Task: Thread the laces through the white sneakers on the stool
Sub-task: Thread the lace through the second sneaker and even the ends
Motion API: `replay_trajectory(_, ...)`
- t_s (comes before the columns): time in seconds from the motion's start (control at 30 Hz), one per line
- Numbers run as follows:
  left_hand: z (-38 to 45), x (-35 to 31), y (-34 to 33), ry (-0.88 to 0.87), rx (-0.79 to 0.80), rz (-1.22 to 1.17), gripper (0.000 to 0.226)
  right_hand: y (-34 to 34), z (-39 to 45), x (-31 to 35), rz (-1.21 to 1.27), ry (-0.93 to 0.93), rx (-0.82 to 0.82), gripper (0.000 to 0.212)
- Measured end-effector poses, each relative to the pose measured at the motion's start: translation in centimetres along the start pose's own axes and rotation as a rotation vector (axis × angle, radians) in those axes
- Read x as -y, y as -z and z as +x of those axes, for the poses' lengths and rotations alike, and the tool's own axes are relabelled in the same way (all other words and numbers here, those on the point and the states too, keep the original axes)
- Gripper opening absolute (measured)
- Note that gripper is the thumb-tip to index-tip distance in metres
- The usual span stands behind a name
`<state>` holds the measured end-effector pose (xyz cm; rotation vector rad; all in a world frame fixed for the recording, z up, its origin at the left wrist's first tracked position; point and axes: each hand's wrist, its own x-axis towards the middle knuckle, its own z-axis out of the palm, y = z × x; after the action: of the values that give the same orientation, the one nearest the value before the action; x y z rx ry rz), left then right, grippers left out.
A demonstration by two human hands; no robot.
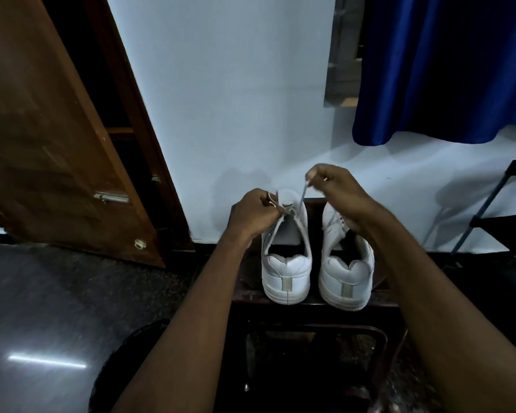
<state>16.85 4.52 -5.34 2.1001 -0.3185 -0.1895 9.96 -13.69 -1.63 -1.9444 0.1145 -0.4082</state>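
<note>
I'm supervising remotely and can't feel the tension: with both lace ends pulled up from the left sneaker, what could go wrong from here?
Likely risks: the right hand pinches only the tip of the lace, so that grip may slip. The left hand pulls sideways, which could drag or tip the left sneaker on the stool. The right forearm crosses over the right sneaker and could nudge it.
</note>
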Motion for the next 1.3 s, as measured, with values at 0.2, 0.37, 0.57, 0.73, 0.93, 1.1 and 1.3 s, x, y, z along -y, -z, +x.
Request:
replay_trajectory(0.2,-0.1,0.1,-0.1,0.019,0.009,0.145,0.031,0.0,-0.6,1.4,0.698,-0.259,0.006,0.031)
replay_trajectory(0.37,-0.4,-0.1,0.2,-0.019,-0.004,0.292,0.03,-0.4,-0.4,0.0,-0.606,0.095,0.088,0.005)
replay_trajectory(0.57,-0.7,-0.5,0.4,-0.003,-0.04,0.399,0.063,-0.8,-0.4,-0.6,-0.722,0.06,0.097,0.006)
replay_trajectory(0.73,-0.3,-0.2,0.3,-0.03,-0.049,0.43,0.064,0.4,-0.2,-0.5,-0.462,-0.1,0.068,0.017)
replay_trajectory(0.93,-0.2,0.0,0.2,-0.144,-0.12,0.335,0.009,-0.4,0.3,-0.6,-0.705,-0.054,0.204,0.018)
replay_trajectory(1.1,-0.4,0.1,-0.2,-0.3,-0.06,0.401,0.008,-1.0,0.0,-0.9,-0.736,-0.006,0.264,0.006)
replay_trajectory(1.3,-0.6,-0.2,0.0,-0.265,-0.061,0.463,0.012,-1.7,-0.4,-1.3,-0.742,0.072,0.192,0.012)
